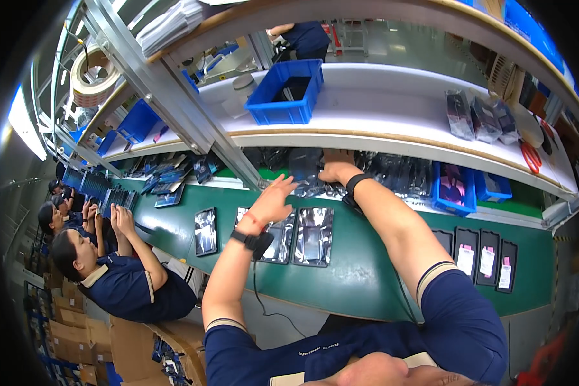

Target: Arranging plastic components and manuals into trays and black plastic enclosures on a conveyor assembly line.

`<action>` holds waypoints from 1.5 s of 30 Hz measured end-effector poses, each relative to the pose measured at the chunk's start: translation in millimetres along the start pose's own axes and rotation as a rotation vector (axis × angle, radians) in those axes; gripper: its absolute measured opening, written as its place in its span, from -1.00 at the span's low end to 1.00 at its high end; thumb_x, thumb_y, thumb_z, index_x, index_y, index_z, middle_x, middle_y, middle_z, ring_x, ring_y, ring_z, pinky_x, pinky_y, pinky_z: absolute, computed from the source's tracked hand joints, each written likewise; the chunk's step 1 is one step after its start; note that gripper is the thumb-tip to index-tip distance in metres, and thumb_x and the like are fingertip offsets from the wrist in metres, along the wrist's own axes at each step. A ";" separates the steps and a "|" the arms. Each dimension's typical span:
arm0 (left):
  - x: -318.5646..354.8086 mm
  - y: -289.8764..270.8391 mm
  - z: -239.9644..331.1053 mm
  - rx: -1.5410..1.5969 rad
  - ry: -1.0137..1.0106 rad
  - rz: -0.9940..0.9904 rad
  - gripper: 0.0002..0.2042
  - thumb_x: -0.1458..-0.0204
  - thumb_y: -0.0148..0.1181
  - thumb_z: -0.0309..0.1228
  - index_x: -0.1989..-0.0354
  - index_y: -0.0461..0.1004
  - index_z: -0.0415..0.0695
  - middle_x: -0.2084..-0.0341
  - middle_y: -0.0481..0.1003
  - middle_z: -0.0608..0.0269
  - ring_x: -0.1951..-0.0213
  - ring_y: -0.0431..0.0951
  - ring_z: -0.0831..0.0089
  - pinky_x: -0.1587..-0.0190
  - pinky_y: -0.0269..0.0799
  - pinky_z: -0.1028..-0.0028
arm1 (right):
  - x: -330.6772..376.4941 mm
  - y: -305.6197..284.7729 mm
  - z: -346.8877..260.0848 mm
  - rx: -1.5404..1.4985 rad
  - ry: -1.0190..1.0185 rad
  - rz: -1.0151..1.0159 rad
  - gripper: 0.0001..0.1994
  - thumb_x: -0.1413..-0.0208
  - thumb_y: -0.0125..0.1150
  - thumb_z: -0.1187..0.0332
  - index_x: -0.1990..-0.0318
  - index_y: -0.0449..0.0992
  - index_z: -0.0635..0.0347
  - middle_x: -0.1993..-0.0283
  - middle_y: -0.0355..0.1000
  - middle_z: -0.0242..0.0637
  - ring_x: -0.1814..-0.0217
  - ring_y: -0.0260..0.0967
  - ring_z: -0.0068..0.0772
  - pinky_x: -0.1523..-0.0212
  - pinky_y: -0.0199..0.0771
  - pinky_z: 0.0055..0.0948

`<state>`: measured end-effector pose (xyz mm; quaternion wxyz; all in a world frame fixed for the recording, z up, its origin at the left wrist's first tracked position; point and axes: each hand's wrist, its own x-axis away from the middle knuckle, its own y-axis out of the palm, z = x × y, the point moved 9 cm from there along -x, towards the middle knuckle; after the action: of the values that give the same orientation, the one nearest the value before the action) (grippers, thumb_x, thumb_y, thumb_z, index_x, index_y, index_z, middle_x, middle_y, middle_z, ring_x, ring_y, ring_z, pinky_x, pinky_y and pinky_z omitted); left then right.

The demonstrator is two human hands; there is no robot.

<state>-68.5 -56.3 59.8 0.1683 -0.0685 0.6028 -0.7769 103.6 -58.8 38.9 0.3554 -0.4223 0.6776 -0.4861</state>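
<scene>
Head view shows the left hand (273, 199) open with spread fingers just above the shiny silver plastic pouches (297, 237) lying on the green conveyor belt (360, 276). Farther away, the right hand (336, 170) reaches under the white shelf (392, 96) and touches a dark crinkled plastic bag (307, 168); whether its fingers grip the bag, I cannot tell.

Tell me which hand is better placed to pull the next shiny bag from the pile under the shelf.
Probably the right hand: it already rests on the pile of shiny bags beneath the white shelf. The left hand hovers open just short of the pile, above the green belt.
</scene>
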 end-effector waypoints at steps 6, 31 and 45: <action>-90.1 57.1 -31.2 -0.005 -0.067 -0.167 -0.08 0.44 0.29 -0.29 -0.23 0.04 -0.26 -0.22 0.06 -0.18 -0.26 0.03 -0.01 -0.27 0.04 0.31 | 19.3 0.5 -19.6 0.105 -0.260 0.110 -0.81 0.04 0.04 0.35 0.34 0.55 0.19 0.37 0.51 -0.09 0.24 0.49 -0.11 0.20 0.46 -0.18; -10.5 144.8 369.8 -0.026 0.331 -0.045 -0.29 -0.01 -0.02 0.05 -0.10 0.22 -0.40 -0.11 0.21 -0.26 -0.20 0.17 -0.02 -0.20 0.10 0.15 | 402.1 -68.2 208.4 0.147 -0.033 0.057 -0.33 0.16 0.28 0.05 -0.06 0.31 0.33 -0.13 0.24 0.06 -0.24 0.11 0.03 -0.19 0.02 0.14; -25.3 60.6 175.2 0.179 0.132 -0.074 -0.52 0.14 0.22 -0.13 0.08 0.43 -0.19 0.13 0.44 -0.09 0.05 0.42 0.01 0.01 0.34 0.29 | 310.5 -26.7 82.2 -0.001 -0.129 0.102 -0.41 0.16 0.29 0.10 -0.05 0.37 0.18 -0.15 0.22 0.10 -0.23 0.12 0.01 -0.12 0.13 0.10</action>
<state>20.2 -220.8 50.3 0.1049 -0.0239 0.5377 -0.8362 61.6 -377.8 19.8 0.4224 -0.4177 0.6742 -0.4388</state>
